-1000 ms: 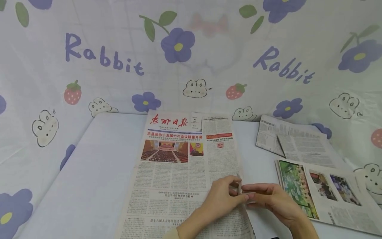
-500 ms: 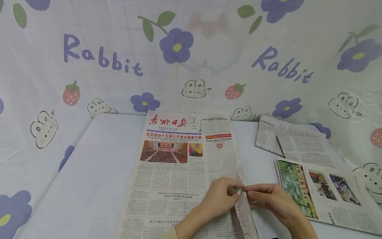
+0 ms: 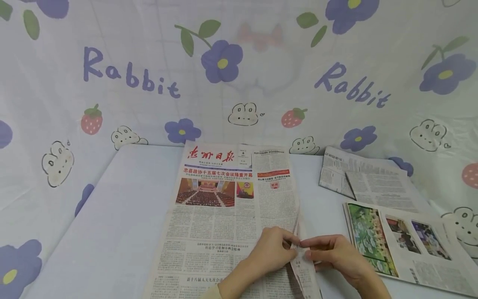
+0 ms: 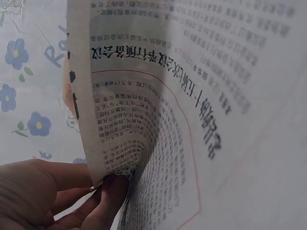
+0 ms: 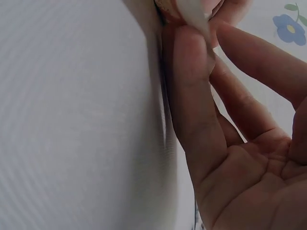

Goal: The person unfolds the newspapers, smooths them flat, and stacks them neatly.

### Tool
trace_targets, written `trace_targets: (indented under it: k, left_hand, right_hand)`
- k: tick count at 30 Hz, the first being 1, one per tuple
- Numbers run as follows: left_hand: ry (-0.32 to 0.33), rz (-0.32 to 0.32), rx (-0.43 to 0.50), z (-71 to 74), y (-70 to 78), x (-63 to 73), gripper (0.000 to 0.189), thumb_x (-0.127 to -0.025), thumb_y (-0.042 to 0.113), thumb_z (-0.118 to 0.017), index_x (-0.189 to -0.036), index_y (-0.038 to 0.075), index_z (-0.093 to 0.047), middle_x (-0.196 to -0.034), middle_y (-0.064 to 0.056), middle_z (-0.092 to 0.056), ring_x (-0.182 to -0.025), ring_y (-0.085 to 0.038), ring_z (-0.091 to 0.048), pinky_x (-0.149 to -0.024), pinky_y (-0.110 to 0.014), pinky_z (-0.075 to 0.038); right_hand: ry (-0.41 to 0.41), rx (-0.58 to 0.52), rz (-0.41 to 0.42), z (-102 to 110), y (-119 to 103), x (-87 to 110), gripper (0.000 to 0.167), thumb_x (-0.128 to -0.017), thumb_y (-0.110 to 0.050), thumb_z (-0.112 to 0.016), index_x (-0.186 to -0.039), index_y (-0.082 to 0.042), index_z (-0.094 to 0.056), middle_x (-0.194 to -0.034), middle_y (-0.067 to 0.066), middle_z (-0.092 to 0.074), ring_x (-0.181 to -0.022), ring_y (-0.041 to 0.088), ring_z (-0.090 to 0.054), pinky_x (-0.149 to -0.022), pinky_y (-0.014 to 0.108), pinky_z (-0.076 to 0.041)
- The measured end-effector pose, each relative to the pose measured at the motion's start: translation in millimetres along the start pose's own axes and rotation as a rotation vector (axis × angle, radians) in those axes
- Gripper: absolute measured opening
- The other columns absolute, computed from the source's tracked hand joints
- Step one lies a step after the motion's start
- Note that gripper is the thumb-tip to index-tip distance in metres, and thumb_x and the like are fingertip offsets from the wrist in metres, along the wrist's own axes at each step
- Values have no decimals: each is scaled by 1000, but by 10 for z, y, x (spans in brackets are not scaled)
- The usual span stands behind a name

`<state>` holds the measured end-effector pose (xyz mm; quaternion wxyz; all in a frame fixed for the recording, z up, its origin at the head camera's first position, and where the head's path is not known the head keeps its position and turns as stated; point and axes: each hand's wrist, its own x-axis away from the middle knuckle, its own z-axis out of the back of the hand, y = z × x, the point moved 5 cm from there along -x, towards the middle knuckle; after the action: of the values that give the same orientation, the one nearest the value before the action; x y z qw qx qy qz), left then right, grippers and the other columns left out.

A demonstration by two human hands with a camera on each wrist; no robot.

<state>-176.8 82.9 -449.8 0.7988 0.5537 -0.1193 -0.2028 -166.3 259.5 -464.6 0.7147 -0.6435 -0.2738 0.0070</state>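
A newspaper (image 3: 213, 224) with red and black print lies lengthwise on the white table. My left hand (image 3: 272, 251) rests over its right side and pinches the layers near the right edge. In the left wrist view, the thumb and fingers of the left hand (image 4: 72, 196) grip a raised, curved newspaper sheet (image 4: 124, 110). From the right, my right hand (image 3: 337, 257) meets the same edge, its fingertips right by the left ones. The right wrist view has the paper edge (image 5: 194, 17) between the thumb and forefinger of the right hand (image 5: 240, 129). Below the hands, the edge layers stand apart.
To the right lie a folded newspaper (image 3: 381, 187) and another paper stack with colour photos (image 3: 403, 241). A white curtain (image 3: 261, 79) with rabbits, flowers and strawberries hangs behind the table (image 3: 112, 216).
The right edge layers have parted, and a strip of the under sheet shows below and beyond the hands. Both hands stay at the edge, the right fingertips shifting slightly left.
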Motion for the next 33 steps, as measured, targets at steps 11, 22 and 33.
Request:
trace_targets:
  k: [11,22,33]
  left_hand:
    - [-8,27,18,10,-10,3,18,-78,-3,-75,-96,2,-77,-75,3,-68,-61,-1,-57,-58,-18,-48]
    - [7,-6,69,45,17,16,21,-75,-6,-75,-94,2,-78,-72,2,-69,-56,0,-57,-52,-17,-45]
    - [34,39,103,39,0,7,21,-72,-4,-79,-89,7,-80,-62,10,-63,-54,-2,-57,-52,-18,-45]
  right_hand:
    - [-21,13,-5,-26,19,-29,36,-89,-5,-72,-122,8,-65,-117,15,-68,-93,22,-67,-70,34,-57]
    - [8,33,7,-3,9,-29,33,-88,-5,-73,-119,7,-68,-112,12,-70,-87,20,-68,-68,33,-57]
    - [85,83,-3,66,-34,23,28,-87,-9,-76,-110,6,-72,-102,11,-72,-84,20,-69,-72,33,-57]
